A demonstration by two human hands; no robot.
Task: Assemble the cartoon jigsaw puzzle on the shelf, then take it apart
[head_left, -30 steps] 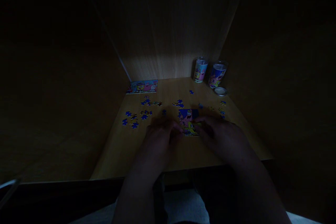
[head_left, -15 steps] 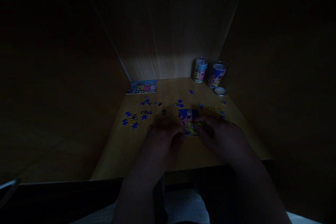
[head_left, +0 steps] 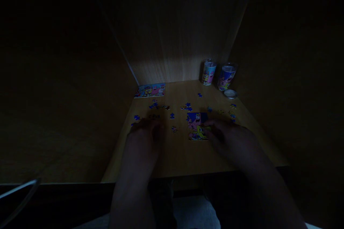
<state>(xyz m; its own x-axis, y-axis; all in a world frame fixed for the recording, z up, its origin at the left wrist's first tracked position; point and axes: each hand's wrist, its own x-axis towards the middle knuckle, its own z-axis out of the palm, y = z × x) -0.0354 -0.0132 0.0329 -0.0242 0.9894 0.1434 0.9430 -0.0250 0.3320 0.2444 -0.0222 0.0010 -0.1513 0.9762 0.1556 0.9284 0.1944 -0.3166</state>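
A partly assembled jigsaw puzzle, with pink and yellow cartoon figures on blue, lies flat on the wooden tabletop. At its right edge my right hand is closed, thumb and fingertips together around a yellowish puzzle piece. My left hand hovers over the loose pieces on the left, fingers curled downward; dimness and blur hide whether they hold anything. One loose puzzle piece lies between the left hand and the puzzle. A blue piece sits just behind it.
A finished-looking cartoon picture panel lies at the back left. Two clear-topped cartoon cans stand at the back right, with a round lid before them. Several loose pieces are scattered around. Wooden panels enclose the tabletop.
My left hand has moved left, away from the puzzle to the left pieces. A loose piece now shows where it was. My right hand stays at the puzzle; the view has shifted slightly.
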